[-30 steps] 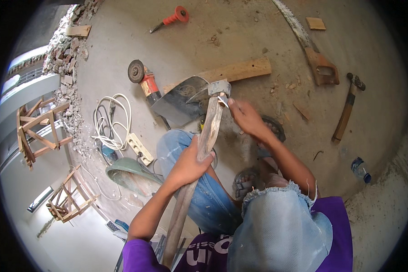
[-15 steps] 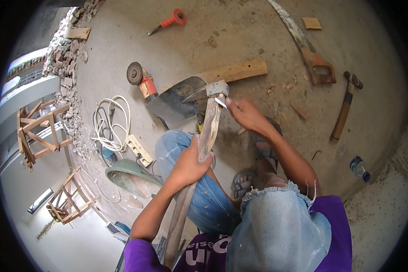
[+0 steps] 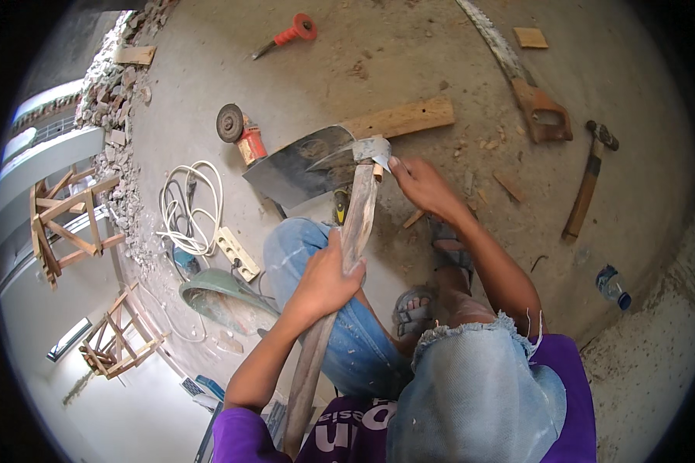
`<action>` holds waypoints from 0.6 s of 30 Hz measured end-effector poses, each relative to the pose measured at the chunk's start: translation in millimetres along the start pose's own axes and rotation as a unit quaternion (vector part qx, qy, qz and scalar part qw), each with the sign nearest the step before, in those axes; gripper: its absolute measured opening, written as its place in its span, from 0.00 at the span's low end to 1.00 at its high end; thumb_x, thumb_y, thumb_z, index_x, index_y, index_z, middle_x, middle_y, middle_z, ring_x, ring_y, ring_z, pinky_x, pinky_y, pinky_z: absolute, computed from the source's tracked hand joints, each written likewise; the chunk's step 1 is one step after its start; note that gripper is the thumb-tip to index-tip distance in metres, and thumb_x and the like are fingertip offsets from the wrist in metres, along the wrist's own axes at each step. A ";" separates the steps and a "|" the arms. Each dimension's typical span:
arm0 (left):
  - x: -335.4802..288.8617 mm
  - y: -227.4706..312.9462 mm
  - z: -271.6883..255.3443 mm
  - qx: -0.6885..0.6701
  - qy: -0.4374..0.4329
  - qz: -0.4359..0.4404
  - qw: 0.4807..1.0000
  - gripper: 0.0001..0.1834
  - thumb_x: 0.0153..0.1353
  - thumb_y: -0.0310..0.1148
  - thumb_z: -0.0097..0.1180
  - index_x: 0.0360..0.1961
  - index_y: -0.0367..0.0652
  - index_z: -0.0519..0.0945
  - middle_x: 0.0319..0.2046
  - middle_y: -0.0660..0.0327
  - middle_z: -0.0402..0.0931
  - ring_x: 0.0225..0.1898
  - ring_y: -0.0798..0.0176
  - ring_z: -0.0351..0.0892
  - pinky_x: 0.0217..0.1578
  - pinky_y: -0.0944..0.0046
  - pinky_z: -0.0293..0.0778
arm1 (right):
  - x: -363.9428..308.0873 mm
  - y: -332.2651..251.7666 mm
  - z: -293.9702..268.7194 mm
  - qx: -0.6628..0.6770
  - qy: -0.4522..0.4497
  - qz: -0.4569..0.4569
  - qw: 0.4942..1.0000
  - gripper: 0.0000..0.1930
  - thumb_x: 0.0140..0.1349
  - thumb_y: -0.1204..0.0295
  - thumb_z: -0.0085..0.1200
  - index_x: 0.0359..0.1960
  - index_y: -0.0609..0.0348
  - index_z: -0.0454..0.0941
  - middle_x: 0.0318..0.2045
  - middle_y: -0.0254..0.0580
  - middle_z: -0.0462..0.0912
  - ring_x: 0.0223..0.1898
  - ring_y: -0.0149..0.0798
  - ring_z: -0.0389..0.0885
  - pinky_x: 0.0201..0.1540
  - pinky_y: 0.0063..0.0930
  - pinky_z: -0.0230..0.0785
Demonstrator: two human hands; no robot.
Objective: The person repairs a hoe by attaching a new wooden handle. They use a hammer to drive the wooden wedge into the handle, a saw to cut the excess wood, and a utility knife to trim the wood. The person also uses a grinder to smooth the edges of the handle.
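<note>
Now, left hand (image 3: 328,276) wrapped round the wooden handle (image 3: 356,224) beside the denim knee (image 3: 288,251), right hand (image 3: 421,185) pinching a thin pale piece (image 3: 383,163) by the metal collar (image 3: 371,148): best brace the wood firmly, move lightly, fingertips clear of any edge.

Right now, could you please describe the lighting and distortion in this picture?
In the head view, brightness washes out the upper left beside the rubble; black fisheye borders close in at left and right; the right hand looks fairly sharp.
</note>
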State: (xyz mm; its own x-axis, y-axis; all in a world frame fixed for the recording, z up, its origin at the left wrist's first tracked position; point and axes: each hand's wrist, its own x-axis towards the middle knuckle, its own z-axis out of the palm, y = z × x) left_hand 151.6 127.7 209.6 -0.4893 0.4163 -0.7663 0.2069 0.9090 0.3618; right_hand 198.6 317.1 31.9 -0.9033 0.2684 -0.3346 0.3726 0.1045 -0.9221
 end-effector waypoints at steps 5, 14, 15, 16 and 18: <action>-2.1 -1.7 2.8 0.028 0.000 -0.013 1.000 0.26 0.61 0.36 0.55 0.49 0.25 0.62 0.37 0.28 0.76 0.43 0.28 0.77 0.48 0.42 0.71 | -10.2 -1.3 -2.9 -0.001 -0.060 0.064 0.996 0.29 0.72 0.51 0.38 0.30 0.70 0.74 0.21 0.61 0.74 0.24 0.56 0.70 0.33 0.49 0.63; 0.5 -8.8 2.8 -0.008 0.025 0.019 0.999 0.26 0.61 0.37 0.56 0.50 0.26 0.62 0.38 0.28 0.76 0.44 0.27 0.76 0.49 0.42 0.70 | -24.4 -8.9 -12.6 0.095 -0.034 0.062 0.993 0.30 0.73 0.46 0.37 0.20 0.59 0.67 0.18 0.30 0.66 0.22 0.30 0.62 0.26 0.33 0.58; 0.5 -7.4 2.7 -0.012 0.022 0.020 0.999 0.26 0.61 0.37 0.56 0.50 0.26 0.62 0.38 0.28 0.76 0.45 0.27 0.76 0.49 0.43 0.70 | -13.1 -11.5 -12.5 0.095 -0.028 0.056 0.993 0.30 0.73 0.47 0.37 0.20 0.59 0.67 0.19 0.30 0.66 0.22 0.31 0.62 0.26 0.33 0.58; 0.2 -4.2 0.5 -0.017 0.019 0.022 0.999 0.27 0.61 0.37 0.56 0.50 0.26 0.63 0.38 0.28 0.76 0.45 0.27 0.76 0.50 0.43 0.70 | -8.6 -13.4 -12.4 0.094 -0.022 0.049 0.994 0.30 0.73 0.47 0.37 0.21 0.59 0.67 0.19 0.31 0.66 0.22 0.31 0.62 0.26 0.33 0.58; 0.4 -4.9 -0.1 -0.037 0.006 0.011 0.999 0.29 0.61 0.38 0.57 0.53 0.26 0.62 0.41 0.28 0.76 0.47 0.28 0.75 0.50 0.45 0.70 | -19.8 -2.7 -2.4 0.046 -0.055 0.031 0.997 0.28 0.73 0.48 0.38 0.22 0.60 0.67 0.19 0.33 0.66 0.23 0.32 0.63 0.28 0.34 0.59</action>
State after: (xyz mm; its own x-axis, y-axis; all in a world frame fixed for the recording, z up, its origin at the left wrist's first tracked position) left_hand 150.2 123.3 207.5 -0.4955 0.4352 -0.7517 0.1551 0.8959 0.4164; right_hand 216.0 313.8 41.5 -0.8986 0.1638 -0.4071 0.4129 0.0017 -0.9108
